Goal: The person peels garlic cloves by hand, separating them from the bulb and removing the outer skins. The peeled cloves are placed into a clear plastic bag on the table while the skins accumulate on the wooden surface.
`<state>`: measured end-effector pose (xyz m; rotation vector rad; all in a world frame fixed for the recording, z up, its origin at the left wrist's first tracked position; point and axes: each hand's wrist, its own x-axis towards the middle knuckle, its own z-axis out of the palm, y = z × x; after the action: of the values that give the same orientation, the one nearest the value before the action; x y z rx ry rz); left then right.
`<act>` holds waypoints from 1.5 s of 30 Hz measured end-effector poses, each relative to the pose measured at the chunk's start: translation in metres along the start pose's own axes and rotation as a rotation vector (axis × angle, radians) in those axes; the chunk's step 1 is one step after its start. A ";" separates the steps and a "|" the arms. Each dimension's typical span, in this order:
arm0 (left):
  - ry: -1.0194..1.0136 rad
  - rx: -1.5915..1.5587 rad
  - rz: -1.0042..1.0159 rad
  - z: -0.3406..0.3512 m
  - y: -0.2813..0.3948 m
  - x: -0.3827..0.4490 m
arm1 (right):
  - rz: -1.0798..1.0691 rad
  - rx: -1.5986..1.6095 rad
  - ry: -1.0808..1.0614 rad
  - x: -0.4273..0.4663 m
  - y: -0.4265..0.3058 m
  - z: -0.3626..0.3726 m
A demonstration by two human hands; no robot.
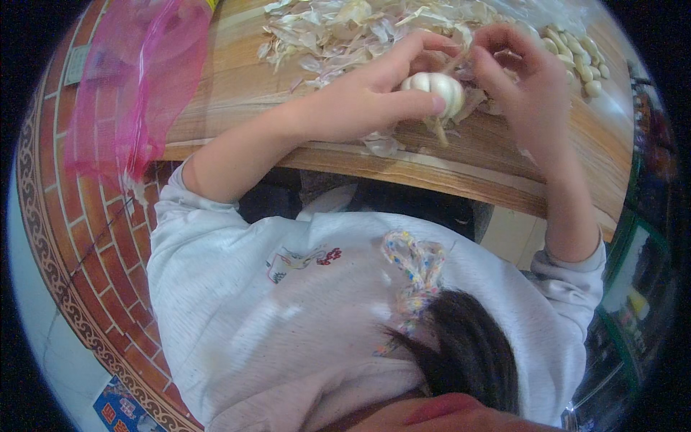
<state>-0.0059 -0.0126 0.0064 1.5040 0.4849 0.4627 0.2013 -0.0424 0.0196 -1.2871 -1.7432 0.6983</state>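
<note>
My left hand (372, 97) holds a whole garlic bulb (440, 90) above the front part of the wooden table, with the thumb across the bulb's near side. The bulb is white and ribbed, and a dry stalk or root end hangs below it. Just to the right, my right hand (518, 75) has its thumb and forefinger curled close to a strip of dry skin beside the bulb; whether they pinch it is unclear. Papery garlic skins (324, 38) lie heaped behind and around both hands.
Peeled garlic cloves (580, 54) are piled at the back right, beside clear plastic (550, 13). A pink mesh bag (143, 81) hangs over the table's left side, in front of a brick-patterned surface (102, 232). The wooden table's (486, 181) front edge runs below my wrists.
</note>
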 end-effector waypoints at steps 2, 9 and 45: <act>0.011 -0.122 -0.044 -0.001 0.004 -0.001 | 0.063 -0.007 -0.027 0.001 0.008 -0.005; -0.028 -0.372 -0.012 -0.005 0.004 0.003 | -0.088 -0.012 0.166 0.005 0.016 -0.005; 0.062 -0.506 -0.034 -0.010 0.006 0.004 | 0.053 0.086 0.095 0.006 0.002 -0.007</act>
<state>-0.0079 -0.0020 0.0121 0.9961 0.4032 0.5587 0.2078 -0.0359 0.0232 -1.2906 -1.5910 0.7224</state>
